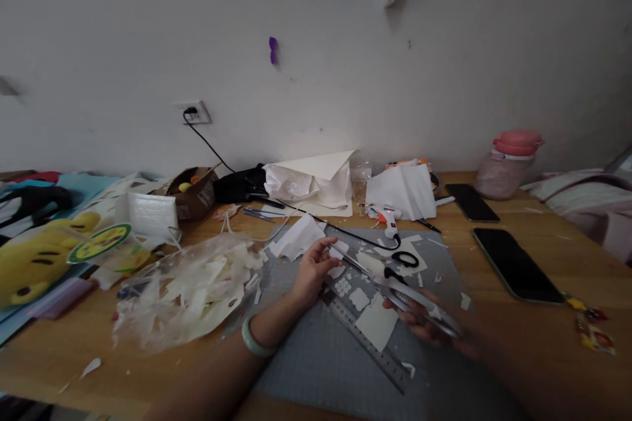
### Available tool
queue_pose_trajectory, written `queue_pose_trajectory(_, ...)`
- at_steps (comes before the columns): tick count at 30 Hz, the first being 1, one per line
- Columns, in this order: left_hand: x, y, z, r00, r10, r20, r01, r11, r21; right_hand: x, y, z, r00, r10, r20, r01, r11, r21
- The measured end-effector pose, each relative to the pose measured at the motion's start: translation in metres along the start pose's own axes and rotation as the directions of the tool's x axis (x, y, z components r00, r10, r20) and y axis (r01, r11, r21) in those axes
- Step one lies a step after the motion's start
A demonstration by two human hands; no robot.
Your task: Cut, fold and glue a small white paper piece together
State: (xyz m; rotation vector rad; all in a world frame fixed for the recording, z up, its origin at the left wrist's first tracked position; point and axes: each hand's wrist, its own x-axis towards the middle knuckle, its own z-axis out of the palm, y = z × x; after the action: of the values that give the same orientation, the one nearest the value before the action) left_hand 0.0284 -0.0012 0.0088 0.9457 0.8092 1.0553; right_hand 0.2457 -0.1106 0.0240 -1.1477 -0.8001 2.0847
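Observation:
At the middle of the head view, my left hand (pixel 316 270) has its thumb and fingers closed at the blade end of a pair of scissors (pixel 405 259) with black handles. My right hand (pixel 424 322) is wrapped round a long grey-and-white handled tool (pixel 407 295); it is blurred, and its exact kind does not show. Below the hands lies a metal ruler (pixel 368 339), slanting across the grey cutting mat (pixel 301 368). Beside the ruler is a cream paper piece (pixel 378 323), with small white scraps (pixel 359 298) around it.
A clear plastic bag (pixel 197 296) of paper scraps lies left of the mat. Behind the scissors rests a white glue gun (pixel 390 220) with a black cord. Two phones (pixel 513 266) (pixel 473 202) and a pink-lidded bottle (pixel 508 168) stand right. A yellow plush toy (pixel 39 263) is far left.

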Motion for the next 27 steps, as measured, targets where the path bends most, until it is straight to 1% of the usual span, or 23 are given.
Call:
queue_pose_trajectory(2, -0.0005, 0.0005, 0.0006, 1.000, 0.008, -0.015, -0.008, 1.000, 0.003, 0.0001, -0.0005, -0.0002, 1.000, 0.015, 0.024, -0.015, 0.999, 0.033)
queue_pose_trajectory(4, -0.0009, 0.0009, 0.0010, 1.000, 0.011, -0.021, -0.011, 1.000, -0.001, -0.0006, -0.0013, 0.0002, 0.999, 0.026, 0.023, -0.027, 0.998, 0.060)
queue_pose_trajectory(8, -0.0009, 0.0008, 0.0007, 1.000, 0.014, -0.009, -0.014, 1.000, -0.009, -0.0027, -0.0034, 0.0025, 1.000, 0.013, -0.003, -0.013, 0.998, 0.054)
queue_pose_trajectory(12, -0.0003, 0.0000, 0.0001, 0.999, 0.044, 0.002, -0.044, 0.998, -0.042, -0.0033, -0.0054, 0.0043, 0.999, 0.043, -0.001, -0.042, 0.997, 0.067)
queue_pose_trajectory(15, -0.0002, -0.0001, 0.0001, 0.999, 0.040, 0.005, -0.040, 0.997, -0.065, -0.0033, -0.0059, 0.0042, 0.999, 0.045, 0.000, -0.045, 0.996, 0.072)
queue_pose_trajectory(20, 0.0000, -0.0006, -0.0002, 0.999, 0.034, 0.004, -0.033, 0.998, -0.056, -0.0029, -0.0031, 0.0015, 1.000, 0.015, 0.006, -0.015, 1.000, 0.017)
queue_pose_trajectory(25, 0.0003, -0.0015, -0.0005, 0.999, 0.034, -0.002, -0.034, 0.999, -0.031, -0.0025, -0.0004, 0.0004, 0.998, -0.005, -0.060, 0.000, 0.997, -0.081)
queue_pose_trajectory(27, 0.0004, -0.0018, -0.0004, 0.999, 0.036, 0.009, -0.036, 0.999, -0.035, -0.0025, -0.0007, 0.0007, 0.998, -0.007, -0.068, 0.000, 0.995, -0.098)
